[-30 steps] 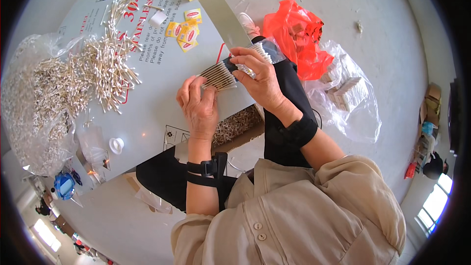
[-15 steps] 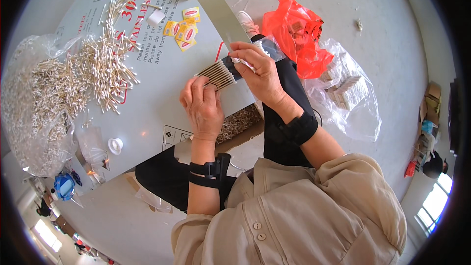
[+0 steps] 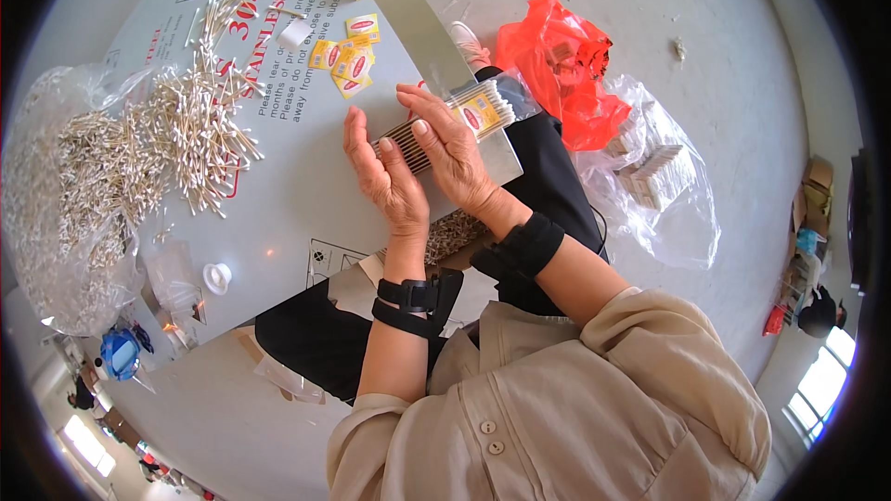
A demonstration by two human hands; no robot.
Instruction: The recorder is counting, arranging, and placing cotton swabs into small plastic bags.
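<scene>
Both hands are working a bundle of cotton swabs [image 3: 445,125] at the near edge of a grey steel sheet [image 3: 278,204] that is serving as the worktop. The left hand [image 3: 380,176] is standing flat and open against the bare stick ends of the bundle, fingers together, pressing rather than gripping; the right hand [image 3: 455,153] is lying over the top of the bundle, fingers extended and closing lightly on it, so that the swabs are being held between the two palms. The far end of the bundle is sitting inside a clear sleeve [image 3: 497,102] carrying a small yellow label, while the near end is still projecting bare. Judged from this arrangement, the step in hand is packing: the squared bundle is being pushed into its sleeve, and it appears about half way in. The next move is likely calling for a steady push along the sticks, with the right hand keeping the bundle flat so that no swab buckles or slips out sideways. Loose swabs [image 3: 200,125] are lying in a heap on the sheet to the left, beside a large clear bag [image 3: 56,204] holding many more. Spare yellow labels [image 3: 348,51] are lying just beyond the hands. On the floor to the right, a red bag [image 3: 557,65] and a second clear bag of packs [image 3: 654,176] are resting.
</scene>
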